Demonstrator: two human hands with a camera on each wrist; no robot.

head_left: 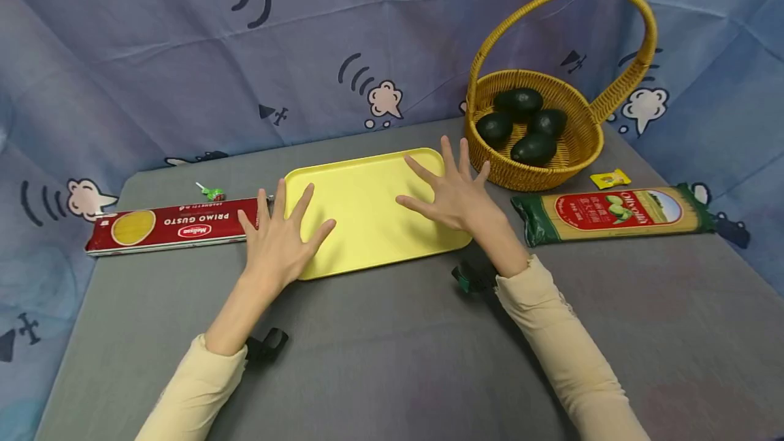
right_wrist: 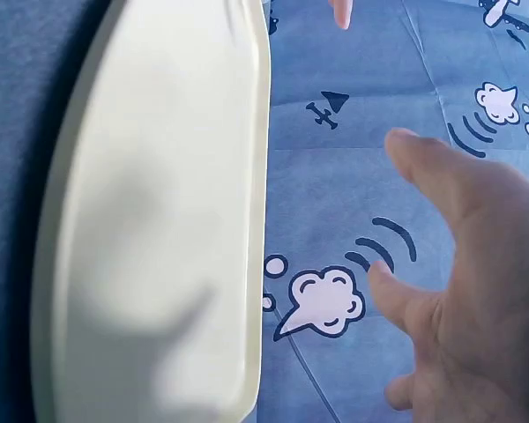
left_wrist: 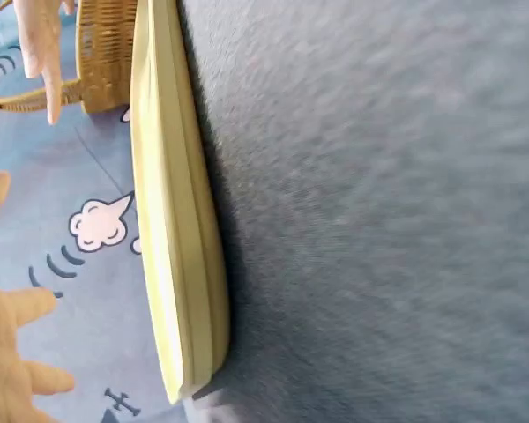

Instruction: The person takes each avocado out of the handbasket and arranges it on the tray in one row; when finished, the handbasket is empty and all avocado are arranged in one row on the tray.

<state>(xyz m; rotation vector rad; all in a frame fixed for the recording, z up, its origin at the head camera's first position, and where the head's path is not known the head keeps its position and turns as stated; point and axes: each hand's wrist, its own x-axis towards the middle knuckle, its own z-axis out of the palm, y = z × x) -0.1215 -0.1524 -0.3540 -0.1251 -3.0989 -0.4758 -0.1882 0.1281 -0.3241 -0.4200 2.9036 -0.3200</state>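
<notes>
Both hands, left hand (head_left: 278, 240) and right hand (head_left: 456, 192), hovered open-fingered over the tray (head_left: 367, 182) (gripping nothing); a hasty one-sided lift could tip it.

- In the left wrist view the left hand (left_wrist: 4, 352) is cut off by the left edge, showing only a few fingertips.
- The woven wicker basket (left_wrist: 106, 44) there is clipped by the top edge, its dark contents out of sight.
- The flat yellow plastic tray (left_wrist: 172, 220) appears edge-on, its surface hidden.
- In the right wrist view the right hand (right_wrist: 476, 291) runs off the right and bottom edges, blurred.
- In the head view the small green-wrapped item (head_left: 212, 192) beside the long red spaghetti box (head_left: 174, 224) is too small to identify.
</notes>
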